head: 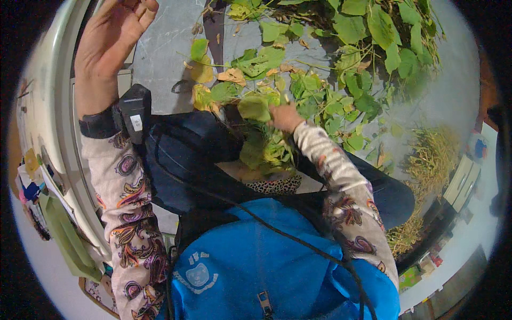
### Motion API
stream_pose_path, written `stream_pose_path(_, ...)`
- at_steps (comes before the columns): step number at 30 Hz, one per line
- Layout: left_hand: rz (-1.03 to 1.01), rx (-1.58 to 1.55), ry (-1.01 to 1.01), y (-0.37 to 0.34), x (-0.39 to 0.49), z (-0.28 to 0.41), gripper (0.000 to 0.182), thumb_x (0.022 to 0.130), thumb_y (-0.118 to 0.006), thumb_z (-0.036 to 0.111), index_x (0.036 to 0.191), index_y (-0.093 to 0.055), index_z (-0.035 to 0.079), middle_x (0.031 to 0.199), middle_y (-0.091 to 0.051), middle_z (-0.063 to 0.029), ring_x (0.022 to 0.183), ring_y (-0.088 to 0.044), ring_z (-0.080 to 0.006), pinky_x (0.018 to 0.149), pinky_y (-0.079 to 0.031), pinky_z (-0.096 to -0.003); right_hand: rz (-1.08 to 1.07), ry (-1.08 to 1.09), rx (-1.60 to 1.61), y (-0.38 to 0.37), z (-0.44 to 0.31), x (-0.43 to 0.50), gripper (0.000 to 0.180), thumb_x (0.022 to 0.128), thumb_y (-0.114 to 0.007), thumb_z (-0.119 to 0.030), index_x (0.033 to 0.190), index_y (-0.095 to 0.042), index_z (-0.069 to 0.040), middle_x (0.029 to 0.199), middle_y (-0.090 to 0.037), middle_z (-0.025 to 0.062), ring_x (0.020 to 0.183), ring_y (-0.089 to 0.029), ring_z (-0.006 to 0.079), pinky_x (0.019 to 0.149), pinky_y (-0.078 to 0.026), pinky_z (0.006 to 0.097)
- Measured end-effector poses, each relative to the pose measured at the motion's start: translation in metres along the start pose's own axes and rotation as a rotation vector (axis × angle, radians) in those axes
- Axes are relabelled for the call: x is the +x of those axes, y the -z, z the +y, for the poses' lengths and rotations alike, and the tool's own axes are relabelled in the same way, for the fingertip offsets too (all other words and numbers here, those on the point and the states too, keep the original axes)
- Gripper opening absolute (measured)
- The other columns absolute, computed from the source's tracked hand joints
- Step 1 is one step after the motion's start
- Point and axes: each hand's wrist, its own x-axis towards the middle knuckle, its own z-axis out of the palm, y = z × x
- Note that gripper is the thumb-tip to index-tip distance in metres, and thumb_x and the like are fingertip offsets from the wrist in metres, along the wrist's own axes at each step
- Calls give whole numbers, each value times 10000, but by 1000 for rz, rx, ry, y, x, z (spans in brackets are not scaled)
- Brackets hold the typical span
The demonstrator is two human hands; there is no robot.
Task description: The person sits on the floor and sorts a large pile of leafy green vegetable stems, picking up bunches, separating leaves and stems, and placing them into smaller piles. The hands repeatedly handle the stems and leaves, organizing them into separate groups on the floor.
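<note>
My left hand (114, 38) is raised at the upper left, palm in view. Its fingertips are cut off at the picture's top edge, so whether they hold anything is hidden. My right hand (286, 118), slightly blurred, is closed around leafy bean-like stems in front of my knees. A broad yellow-green leaf (254, 109) is beside its fingers, and a bunch of green leaves (276, 148) hangs below it, between my legs. Green and yellowing leafy plants (312, 92) spread over the grey floor (164, 56) just beyond that hand.
A larger heap of leafy plants (380, 28) lies at the upper right. Dry yellowish stalks (432, 160) are piled at the right. A pale rounded cabinet or appliance (52, 92) stands close on my left, near a green bag (66, 236). Brown dry leaves (232, 76) dot the floor.
</note>
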Motion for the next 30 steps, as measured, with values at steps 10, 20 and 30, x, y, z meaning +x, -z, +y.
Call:
stream_pose_path(10, 64, 243, -203, -28, -13, -16, 304, 886, -444, 155, 1164, -438, 30, 965, -557, -40, 845, -549, -131, 710, -488, -251, 163, 213, 186, -30, 4, -43, 336, 762, -512, -263, 993, -508, -20, 840, -578, 175, 812, -556, 332, 731, -427, 438)
stream_pose_path(20, -15, 88, 37, -15, -2, -1, 351, 853, -466, 104, 1171, -400, -30, 1064, -490, -91, 911, -473, -164, 808, -415, -266, 499, -324, -66, 34, 79, 20, 460, 752, -553, -324, 1135, -437, -97, 1072, -513, 120, 983, -488, 312, 848, -349, 467)
stream_pose_path(30, 52, 128, 139, -18, -6, 13, 355, 830, -467, 110, 1133, -372, -48, 891, -417, -86, 858, -419, -169, 754, -383, -259, 677, -283, 316, 57, 120, 38, 265, 797, -474, -260, 885, -565, -27, 803, -581, 205, 725, -562, 362, 617, -453, 421)
